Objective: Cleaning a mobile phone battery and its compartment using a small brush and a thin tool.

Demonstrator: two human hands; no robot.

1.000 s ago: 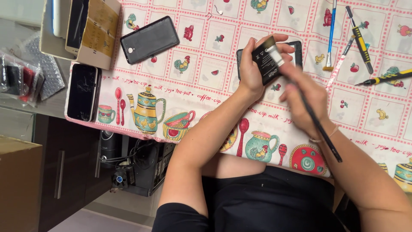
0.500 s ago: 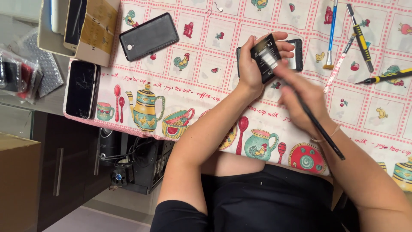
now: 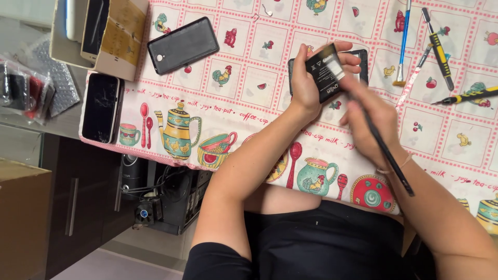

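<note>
As seen from the head camera, the left hand (image 3: 311, 85) gripped a small black battery (image 3: 325, 78) between thumb and fingers, holding it tilted just above an opened phone frame (image 3: 361, 65) that lay on the patterned tablecloth (image 3: 249, 98). The right hand (image 3: 371, 127) was closed around the black handle of a thin brush (image 3: 386, 155), its blurred tip meeting the battery's upper face — the handle slanting back over the wrist. To the right, well apart from the hands, lay a blue-handled brush (image 3: 403, 44), a slim metal tool (image 3: 417, 72) and two yellow-and-black screwdrivers (image 3: 438, 46) (image 3: 467, 96). To the left, a dark phone (image 3: 182, 44) rested face down on the cloth, and another phone with a cracked screen (image 3: 101, 106) sat at the table's edge — beside a cardboard box (image 3: 122, 36) holding further devices. Below the table edge, a tangle of cables and computer hardware (image 3: 166, 199) showed in shadow.
</note>
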